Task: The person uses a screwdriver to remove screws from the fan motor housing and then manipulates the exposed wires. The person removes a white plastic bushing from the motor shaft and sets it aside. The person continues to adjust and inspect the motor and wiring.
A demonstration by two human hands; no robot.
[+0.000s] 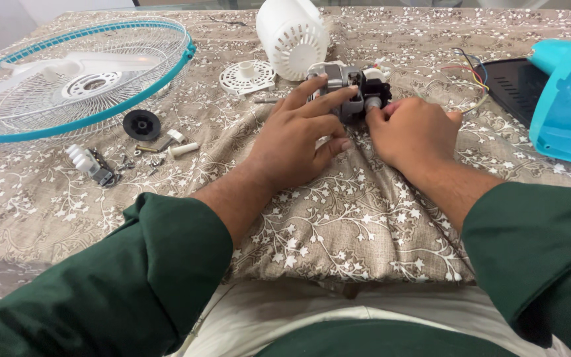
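Observation:
A small grey and black fan motor (pixel 353 84) lies on the patterned cloth (pixel 338 218) in front of me. My left hand (pixel 299 135) grips its left side, fingers wrapped over the metal body. Pinching a part at the motor's near right end is my right hand (pixel 410 129). Coloured wires (pixel 472 74) trail from the motor to the right. Both sleeves are dark green.
A white and teal fan grille (pixel 77 76) lies at the left. A white motor cover (pixel 292 36) and a round white plate (pixel 247 76) sit behind the motor. A black knob (pixel 141 124), screws and small parts (pixel 160 149) lie left. A teal fan base (pixel 566 99) stands right.

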